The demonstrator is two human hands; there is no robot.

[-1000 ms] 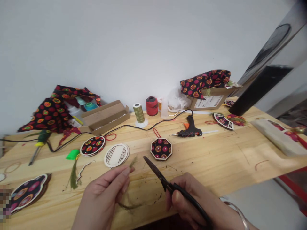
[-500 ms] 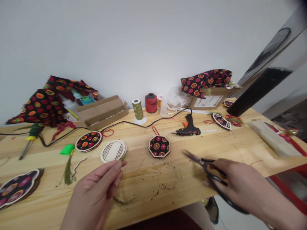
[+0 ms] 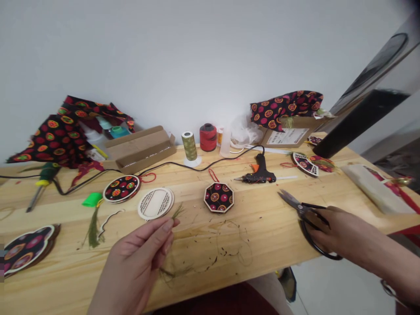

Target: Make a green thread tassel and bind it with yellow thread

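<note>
My left hand (image 3: pixel 141 258) pinches a small bunch of green threads (image 3: pixel 179 212), whose ends stick out past the fingertips. Over the table's right front part, my right hand (image 3: pixel 337 229) is on the black-handled scissors (image 3: pixel 300 208), with fingers at the handles and the blades pointing up and left. Between the hands, farther back, lies an octagonal ornament (image 3: pixel 218 197) with patterned fabric and a red loop. A pale round lattice piece (image 3: pixel 155 203) sits just behind my left hand. Loose threads and dark scraps (image 3: pixel 223 251) are scattered on the wood.
Behind stand a green thread spool (image 3: pixel 189 146), a red spool (image 3: pixel 208 137) and a black glue gun (image 3: pixel 259 173) with its cable. A screwdriver (image 3: pixel 42 186) and a green-tasselled piece (image 3: pixel 93 221) lie left. A black upright object (image 3: pixel 357 124) stands at the right.
My right hand has moved right with the scissors, lowering them close to the tabletop. My left hand has shifted slightly right, still pinching the threads.
</note>
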